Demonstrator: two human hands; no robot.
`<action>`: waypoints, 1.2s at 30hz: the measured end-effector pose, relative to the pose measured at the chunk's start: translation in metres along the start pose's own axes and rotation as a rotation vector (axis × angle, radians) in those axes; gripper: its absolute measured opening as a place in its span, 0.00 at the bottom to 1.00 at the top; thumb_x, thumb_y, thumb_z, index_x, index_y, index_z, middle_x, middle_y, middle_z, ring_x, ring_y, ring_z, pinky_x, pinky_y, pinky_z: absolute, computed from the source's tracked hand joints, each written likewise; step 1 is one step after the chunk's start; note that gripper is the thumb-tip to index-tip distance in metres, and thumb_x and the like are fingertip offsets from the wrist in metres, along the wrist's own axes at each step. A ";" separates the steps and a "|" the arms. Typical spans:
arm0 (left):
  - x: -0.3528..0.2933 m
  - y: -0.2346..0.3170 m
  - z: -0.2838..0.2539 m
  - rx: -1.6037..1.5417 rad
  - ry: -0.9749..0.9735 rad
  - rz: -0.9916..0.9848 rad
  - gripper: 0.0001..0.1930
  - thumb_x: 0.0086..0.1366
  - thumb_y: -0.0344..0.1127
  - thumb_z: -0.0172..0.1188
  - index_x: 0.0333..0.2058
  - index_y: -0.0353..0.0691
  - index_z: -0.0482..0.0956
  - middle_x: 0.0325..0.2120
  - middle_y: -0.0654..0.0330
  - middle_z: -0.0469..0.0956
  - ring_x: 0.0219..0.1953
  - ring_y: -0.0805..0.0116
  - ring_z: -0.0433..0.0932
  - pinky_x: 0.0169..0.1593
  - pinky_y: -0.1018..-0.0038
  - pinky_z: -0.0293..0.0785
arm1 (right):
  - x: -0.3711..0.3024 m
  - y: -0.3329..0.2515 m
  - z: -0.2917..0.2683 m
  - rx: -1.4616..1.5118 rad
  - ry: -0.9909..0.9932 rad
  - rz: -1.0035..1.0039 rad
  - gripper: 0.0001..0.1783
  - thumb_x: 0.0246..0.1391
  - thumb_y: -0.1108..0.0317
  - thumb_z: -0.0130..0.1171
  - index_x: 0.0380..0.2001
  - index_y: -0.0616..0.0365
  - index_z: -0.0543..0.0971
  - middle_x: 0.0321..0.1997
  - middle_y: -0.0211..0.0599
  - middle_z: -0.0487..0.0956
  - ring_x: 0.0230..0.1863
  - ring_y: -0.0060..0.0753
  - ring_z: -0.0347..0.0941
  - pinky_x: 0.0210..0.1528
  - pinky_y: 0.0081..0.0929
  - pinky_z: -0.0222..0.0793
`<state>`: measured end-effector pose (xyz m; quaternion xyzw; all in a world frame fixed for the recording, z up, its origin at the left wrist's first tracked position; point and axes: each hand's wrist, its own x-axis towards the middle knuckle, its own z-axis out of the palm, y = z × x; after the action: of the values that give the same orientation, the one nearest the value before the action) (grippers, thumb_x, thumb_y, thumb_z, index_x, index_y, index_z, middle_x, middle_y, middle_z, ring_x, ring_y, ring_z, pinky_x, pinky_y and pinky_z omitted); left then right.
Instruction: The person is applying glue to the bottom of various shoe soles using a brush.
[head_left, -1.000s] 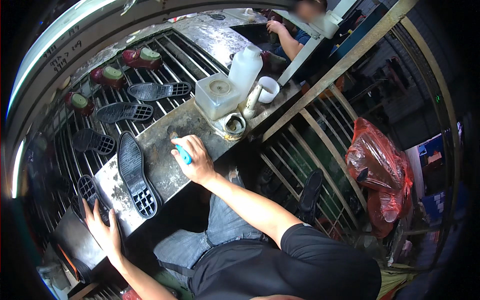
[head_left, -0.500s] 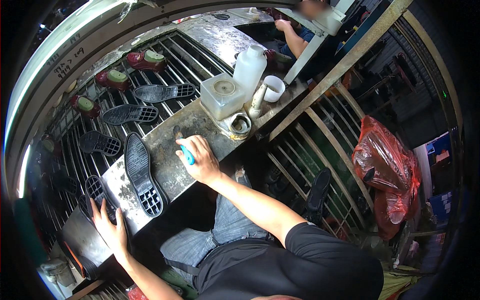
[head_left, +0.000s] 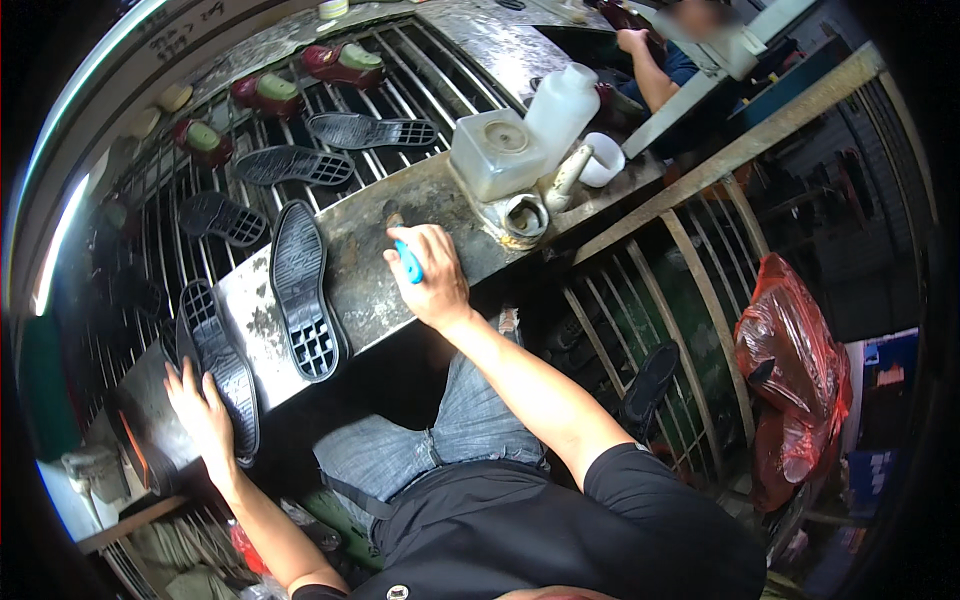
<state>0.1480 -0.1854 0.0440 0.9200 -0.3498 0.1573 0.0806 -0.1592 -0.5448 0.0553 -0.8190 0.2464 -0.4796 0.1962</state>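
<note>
My right hand is closed around a blue-handled brush, its dark tip near the metal bench top. Left of that hand, a black shoe sole lies tread up across the bench edge, its grid-patterned heel end toward me. My left hand rests with fingers stretched out along the left side of a second black sole, seemingly touching its edge. Part of another dark sole seems to lie beneath that one, mostly hidden.
A square translucent container, a white bottle, a white cup and a glue-stained pot stand on the right. Soles and maroon shoes lie on the metal rack behind. Another person's arm shows at the far right.
The whole view has shifted. My left hand has slid from atop the second sole to its left side, so more of the sole shows. My right hand keeps its grip on the brush.
</note>
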 end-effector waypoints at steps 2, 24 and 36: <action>-0.003 -0.002 -0.005 0.013 0.091 0.099 0.19 0.82 0.39 0.56 0.65 0.41 0.81 0.77 0.44 0.62 0.78 0.35 0.59 0.80 0.48 0.57 | -0.002 -0.001 0.002 0.006 -0.013 -0.002 0.16 0.64 0.64 0.69 0.52 0.55 0.80 0.46 0.43 0.81 0.52 0.52 0.78 0.57 0.48 0.72; -0.108 0.204 -0.094 -2.526 -0.910 -0.616 0.42 0.79 0.58 0.56 0.79 0.36 0.57 0.74 0.36 0.65 0.75 0.27 0.64 0.65 0.31 0.77 | -0.038 -0.006 -0.060 0.208 0.045 0.120 0.13 0.67 0.69 0.67 0.51 0.62 0.82 0.45 0.48 0.85 0.47 0.55 0.82 0.51 0.43 0.78; -0.120 0.252 -0.042 -2.539 -1.224 -0.991 0.35 0.82 0.52 0.51 0.75 0.31 0.64 0.72 0.36 0.69 0.75 0.34 0.67 0.73 0.34 0.68 | -0.010 0.035 -0.186 -0.144 -0.078 0.360 0.14 0.74 0.61 0.63 0.53 0.61 0.83 0.48 0.47 0.88 0.50 0.51 0.86 0.53 0.41 0.79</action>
<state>-0.1145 -0.2874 0.0516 0.1825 0.1112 -0.6867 0.6948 -0.3347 -0.5827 0.1153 -0.7915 0.4148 -0.3860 0.2293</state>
